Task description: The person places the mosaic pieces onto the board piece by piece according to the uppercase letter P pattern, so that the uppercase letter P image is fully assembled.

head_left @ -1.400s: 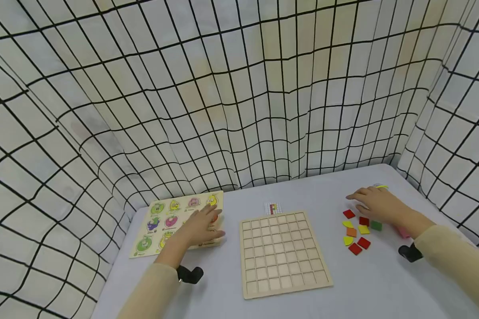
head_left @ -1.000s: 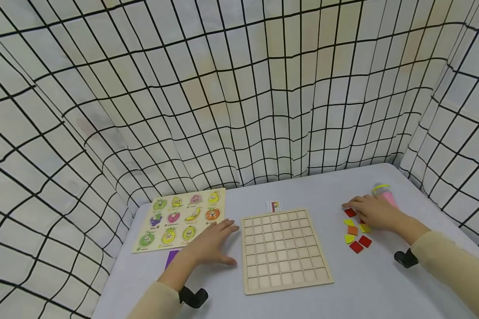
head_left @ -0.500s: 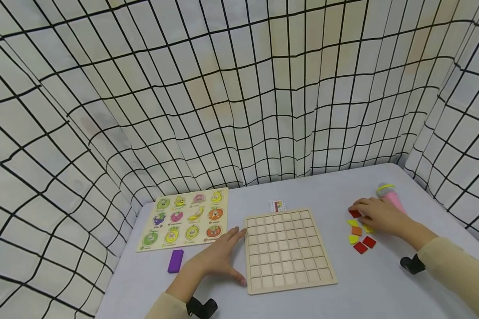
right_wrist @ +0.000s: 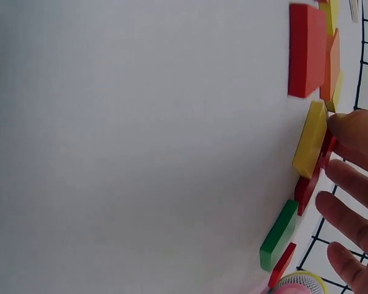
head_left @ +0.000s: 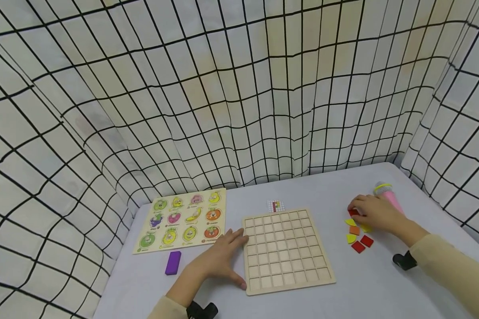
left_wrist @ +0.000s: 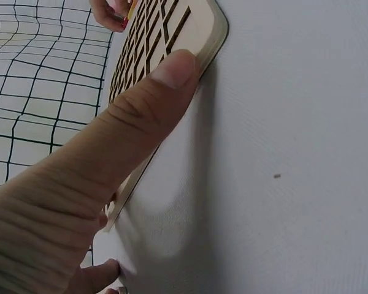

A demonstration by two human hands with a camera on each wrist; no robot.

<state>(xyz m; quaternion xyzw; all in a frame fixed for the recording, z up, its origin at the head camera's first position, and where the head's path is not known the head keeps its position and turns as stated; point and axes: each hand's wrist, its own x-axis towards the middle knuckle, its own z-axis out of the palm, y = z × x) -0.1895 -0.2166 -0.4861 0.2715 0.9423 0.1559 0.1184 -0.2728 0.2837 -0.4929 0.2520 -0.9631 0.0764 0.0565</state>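
My left hand (head_left: 218, 258) rests at the left edge of a wooden grid board (head_left: 284, 256), its fingers fairly straight. In the left wrist view the thumb (left_wrist: 175, 70) touches the board near a rounded corner. Over the loose tiles on the right, my right hand (head_left: 373, 213) pinches a red tile (head_left: 354, 212) between thumb and fingers; part of the tile is hidden. Beneath that hand in the right wrist view lie a yellow tile (right_wrist: 310, 141) and a green tile (right_wrist: 279, 234). Orange (head_left: 354, 230) and other red tiles (head_left: 358, 247) lie nearer the person.
A fruit-picture board (head_left: 183, 220) lies at the back left, with a purple block (head_left: 173, 262) in front of it. Behind the grid board is a small pattern card (head_left: 276, 206). A pink toy microphone (head_left: 391, 198) lies beyond the right hand. A checked curtain (head_left: 239, 106) surrounds the table.
The left hand has moved from the fruit-picture board to the grid board's left edge, uncovering the purple block. The right hand has moved slightly over the tiles and taken hold of a red one.
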